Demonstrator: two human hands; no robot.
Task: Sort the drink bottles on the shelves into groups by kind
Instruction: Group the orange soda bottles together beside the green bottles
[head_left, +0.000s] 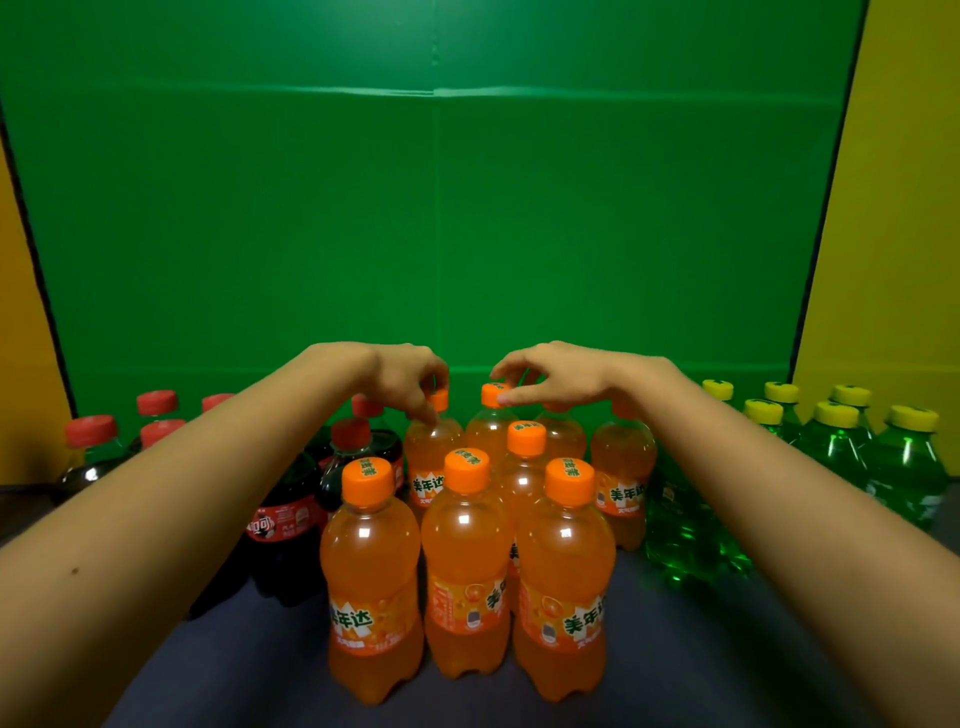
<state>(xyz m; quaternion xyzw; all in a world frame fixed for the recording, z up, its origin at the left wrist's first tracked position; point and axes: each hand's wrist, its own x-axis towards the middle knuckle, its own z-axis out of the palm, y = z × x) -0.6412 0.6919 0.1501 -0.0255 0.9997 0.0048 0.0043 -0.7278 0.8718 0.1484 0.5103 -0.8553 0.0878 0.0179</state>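
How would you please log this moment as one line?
left hand: fingers on orange cap | right hand: fingers on neighbouring orange cap | groups: sorted

Upright orange soda bottles (466, 566) cluster centrally, dark cola bottles (291, 525) left, green yellow-capped bottles (831, 447) right.

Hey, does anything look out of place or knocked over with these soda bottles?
Nothing stands out. The orange soda bottles with orange caps stand upright in the middle, dark cola bottles with red caps to the left, green bottles with yellow caps to the right. No spills show. Each hand, left and right, touches a rear orange cap.
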